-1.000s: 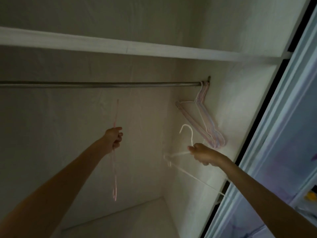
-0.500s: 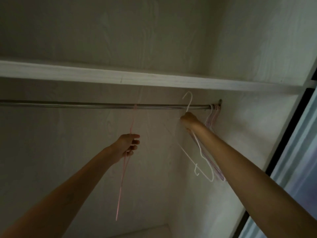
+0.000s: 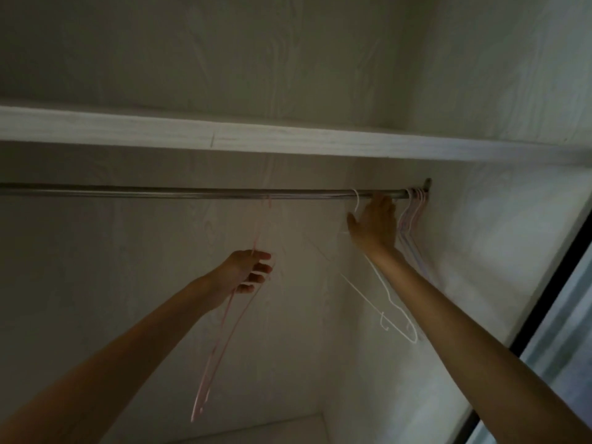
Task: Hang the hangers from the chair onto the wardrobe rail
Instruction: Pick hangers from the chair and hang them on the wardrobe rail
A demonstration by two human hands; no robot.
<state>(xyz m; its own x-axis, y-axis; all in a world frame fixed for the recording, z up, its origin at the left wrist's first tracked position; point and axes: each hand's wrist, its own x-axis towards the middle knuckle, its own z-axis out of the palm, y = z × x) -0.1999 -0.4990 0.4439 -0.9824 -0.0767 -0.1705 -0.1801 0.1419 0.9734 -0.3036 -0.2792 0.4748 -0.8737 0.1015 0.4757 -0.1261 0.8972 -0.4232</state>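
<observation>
Dim pale wardrobe walls fill the head view, with a white wooden shelf [image 3: 288, 139] running across above a long metal wardrobe rail [image 3: 192, 193]. At the right of the frame the thin white wire hanger [image 3: 378, 283] now has its hook over the rail; half a second ago it was only being lifted towards it. The right hand [image 3: 373, 224] has let go, its fingers straight and touching the rail beside the hook. A bunch of pastel hangers [image 3: 411, 225] hangs at the rail's right end. Centre frame, the left hand [image 3: 248, 272] has its fingers curled round a thin pink wire hanger [image 3: 217, 341], dangling below the rail. That one looks next to go up.
</observation>
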